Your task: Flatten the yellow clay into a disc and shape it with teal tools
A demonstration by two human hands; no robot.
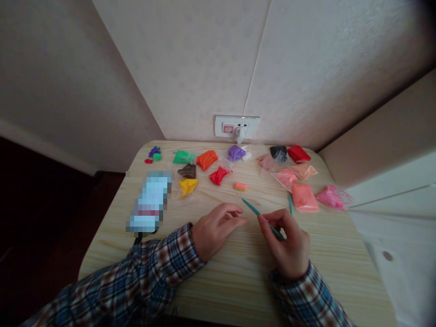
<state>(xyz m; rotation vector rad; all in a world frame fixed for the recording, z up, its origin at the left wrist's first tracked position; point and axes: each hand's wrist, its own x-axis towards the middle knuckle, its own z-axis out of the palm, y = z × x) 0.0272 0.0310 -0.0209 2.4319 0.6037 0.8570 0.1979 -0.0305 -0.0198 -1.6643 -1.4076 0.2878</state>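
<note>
My right hand (288,243) pinches a teal clay modelling tool (252,206), whose pointed tip faces up and left. My left hand (218,227) hovers over the table close to it, fingers loosely bent and apart from the thumb, and I see nothing in it. Just beyond the tool's tip lies a small pink and yellow piece of clay (240,186). A second teal tool (290,204) rests on the table to the right, beside a bag of coral clay (305,197). Parts of the left fingers are hidden from view.
Bags of coloured clay, among them green (184,157), orange (207,160), yellow (188,187) and black (279,153), spread across the wooden table (231,281). A blurred-out phone (150,202) is at the left, with small grape-like clay pieces (155,151) behind. A wall socket (236,127) adjoins the back edge.
</note>
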